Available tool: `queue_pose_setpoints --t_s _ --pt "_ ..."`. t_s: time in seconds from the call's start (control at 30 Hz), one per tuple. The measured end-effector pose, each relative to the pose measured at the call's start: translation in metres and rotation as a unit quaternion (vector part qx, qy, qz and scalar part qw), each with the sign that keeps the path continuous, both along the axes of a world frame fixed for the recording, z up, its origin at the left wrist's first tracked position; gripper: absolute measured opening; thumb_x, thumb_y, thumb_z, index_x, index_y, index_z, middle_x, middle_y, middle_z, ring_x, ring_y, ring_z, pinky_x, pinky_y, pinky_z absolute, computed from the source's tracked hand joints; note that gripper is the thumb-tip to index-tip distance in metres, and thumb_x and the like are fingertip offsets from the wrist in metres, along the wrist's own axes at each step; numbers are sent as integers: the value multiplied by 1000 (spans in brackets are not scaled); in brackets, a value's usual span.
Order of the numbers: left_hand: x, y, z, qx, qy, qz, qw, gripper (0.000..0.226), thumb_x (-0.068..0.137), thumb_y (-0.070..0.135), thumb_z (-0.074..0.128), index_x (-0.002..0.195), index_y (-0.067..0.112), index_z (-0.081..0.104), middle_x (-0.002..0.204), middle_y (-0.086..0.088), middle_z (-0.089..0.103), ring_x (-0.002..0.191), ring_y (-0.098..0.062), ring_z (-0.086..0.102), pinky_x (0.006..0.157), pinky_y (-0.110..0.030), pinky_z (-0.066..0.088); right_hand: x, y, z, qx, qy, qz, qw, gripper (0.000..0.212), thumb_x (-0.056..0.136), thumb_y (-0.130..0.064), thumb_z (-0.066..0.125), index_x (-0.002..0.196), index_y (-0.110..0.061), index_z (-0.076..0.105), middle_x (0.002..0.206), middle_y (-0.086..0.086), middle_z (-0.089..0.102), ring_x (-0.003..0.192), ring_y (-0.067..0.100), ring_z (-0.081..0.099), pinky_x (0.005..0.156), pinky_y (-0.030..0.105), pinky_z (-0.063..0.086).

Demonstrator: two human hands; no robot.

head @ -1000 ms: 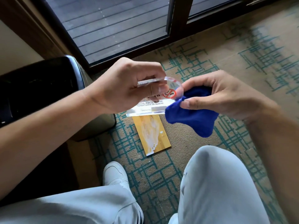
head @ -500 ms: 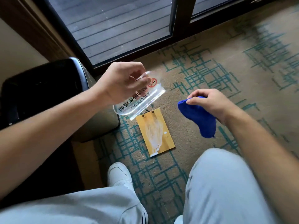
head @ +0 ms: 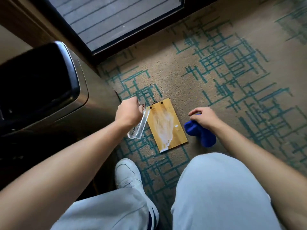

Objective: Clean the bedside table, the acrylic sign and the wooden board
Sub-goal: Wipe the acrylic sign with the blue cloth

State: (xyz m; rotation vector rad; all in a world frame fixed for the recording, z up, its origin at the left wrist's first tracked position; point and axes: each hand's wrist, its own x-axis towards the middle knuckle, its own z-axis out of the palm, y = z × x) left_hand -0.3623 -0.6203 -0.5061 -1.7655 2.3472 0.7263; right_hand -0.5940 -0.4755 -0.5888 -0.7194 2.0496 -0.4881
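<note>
A yellow wooden board (head: 167,125) lies flat on the carpet, smeared down its middle with white foam. My left hand (head: 127,112) holds a clear acrylic sign (head: 138,126) by its top edge, low over the carpet just left of the board, hanging nearly edge-on. My right hand (head: 201,117) grips a blue cloth (head: 199,132), which rests on the carpet right of the board. The black bedside table (head: 38,87) with a glossy top stands at the left.
A dark-framed glass door (head: 116,19) to a wooden deck runs along the back. Beige carpet with teal lines (head: 232,72) spreads to the right. My white shoe (head: 128,176) and light trouser legs (head: 216,193) fill the foreground.
Both hands have dropped from chest height to the floor. The sign went down and left beside the board; the cloth separated from the sign and came down to the board's right.
</note>
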Motion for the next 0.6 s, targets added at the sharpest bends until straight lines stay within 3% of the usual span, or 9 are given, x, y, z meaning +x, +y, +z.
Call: queue_pose_setpoints --t_s 0.1,0.23,0.33,0.4,0.6 --pt "6 10 -18 3 -3 27 1000 18 98 24 50 90 8 53 97 -17 66 89 -39 62 74 -39 48 5 -16 -21 2 0 35 999 12 88 -17 72 99 -19 78 92 3 72 90 14 61 68 20 40" --pt "15 24 -41 17 10 109 994 19 99 24 50 100 6 56 100 -16 67 90 -37 62 77 -39 51 13 -33 -41 13 17 58 998 18 89 -31 73 101 -21 80 106 3 77 103 21 68 85 27 45" --pt "21 31 -55 17 11 151 988 18 101 24 50 100 8 56 95 -12 64 83 -31 58 72 -35 44 14 -43 -47 7 -9 73 997 20 91 -28 72 103 -15 79 105 6 77 99 18 66 80 26 42" --pt "25 34 -62 19 18 165 986 17 100 24 50 102 8 57 96 -12 66 86 -32 61 74 -35 49 14 -47 -46 8 -16 98 995 20 92 -26 71 106 -13 78 103 5 75 94 13 60 75 22 36" --pt "32 35 -70 15 27 182 983 16 100 23 51 97 8 57 89 -9 64 83 -31 61 70 -32 43 13 -50 -48 31 -37 141 989 20 91 -28 74 105 -15 78 102 1 72 97 14 60 79 23 37"
